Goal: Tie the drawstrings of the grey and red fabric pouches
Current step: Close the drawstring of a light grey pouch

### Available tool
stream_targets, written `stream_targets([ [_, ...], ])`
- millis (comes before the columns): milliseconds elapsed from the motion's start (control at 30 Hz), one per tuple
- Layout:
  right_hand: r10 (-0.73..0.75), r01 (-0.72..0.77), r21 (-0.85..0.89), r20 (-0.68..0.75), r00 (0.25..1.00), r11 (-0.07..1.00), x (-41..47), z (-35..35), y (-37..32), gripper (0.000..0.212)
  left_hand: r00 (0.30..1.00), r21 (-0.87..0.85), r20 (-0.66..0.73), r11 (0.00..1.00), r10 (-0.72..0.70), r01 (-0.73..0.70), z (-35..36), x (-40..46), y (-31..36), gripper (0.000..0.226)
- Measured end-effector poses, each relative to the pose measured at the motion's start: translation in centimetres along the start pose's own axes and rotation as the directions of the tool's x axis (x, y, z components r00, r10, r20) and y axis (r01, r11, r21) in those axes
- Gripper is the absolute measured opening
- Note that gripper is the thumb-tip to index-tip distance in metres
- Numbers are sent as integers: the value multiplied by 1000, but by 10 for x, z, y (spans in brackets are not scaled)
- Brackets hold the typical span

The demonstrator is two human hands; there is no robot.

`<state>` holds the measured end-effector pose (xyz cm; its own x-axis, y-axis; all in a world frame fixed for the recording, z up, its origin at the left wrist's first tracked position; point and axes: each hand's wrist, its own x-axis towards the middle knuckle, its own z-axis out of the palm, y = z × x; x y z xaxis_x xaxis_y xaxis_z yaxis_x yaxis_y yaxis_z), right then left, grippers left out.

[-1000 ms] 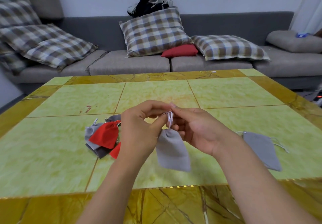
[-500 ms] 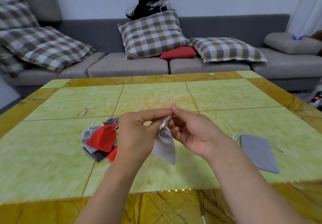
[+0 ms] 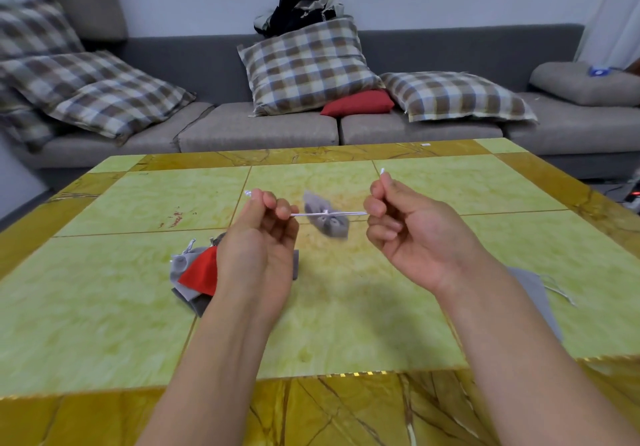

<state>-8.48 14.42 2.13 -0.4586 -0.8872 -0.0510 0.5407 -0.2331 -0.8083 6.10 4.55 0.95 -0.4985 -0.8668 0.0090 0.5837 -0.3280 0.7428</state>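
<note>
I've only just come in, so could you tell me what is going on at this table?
A person is tying a grey pouch. The left hand and right hand each pinch one end of its white drawstring and hold it taut above the table. More grey and red pouches lie heaped beside the left wrist.

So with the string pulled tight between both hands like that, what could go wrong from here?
1. The grey pouch hangs blurred in mid-air on the taut drawstring. Pulling harder could snap the string or jam the knot.
2. Only short ends poke past the left hand and right hand, so a string might slip out of the fingers.
3. The left forearm sits over the pile of pouches and could drag it along the table.
</note>
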Motion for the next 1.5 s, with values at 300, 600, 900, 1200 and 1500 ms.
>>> stream_targets([
  [300,-41,47,-208,32,999,977,-7,-3,0,27,989,332,137,939,49,-93,-2,-2,5,38],
  [600,-62,133,-909,118,991,395,-9,-5,9,30,992,459,93,880,87,-121,-4,0,-4,32],
  [900,-33,154,-983,151,988,104,-4,-14,16,46,879,879,476,-18,27,-476,-26,-1,-16,26],
  [1200,-19,212,-970,211,977,119,-3,-14,16,28,901,787,421,534,-100,-309,-16,-3,-11,29],
  [1500,42,220,-933,241,970,284,-6,-13,8,31,926,687,366,698,-90,-204,-13,-4,-8,30],
])
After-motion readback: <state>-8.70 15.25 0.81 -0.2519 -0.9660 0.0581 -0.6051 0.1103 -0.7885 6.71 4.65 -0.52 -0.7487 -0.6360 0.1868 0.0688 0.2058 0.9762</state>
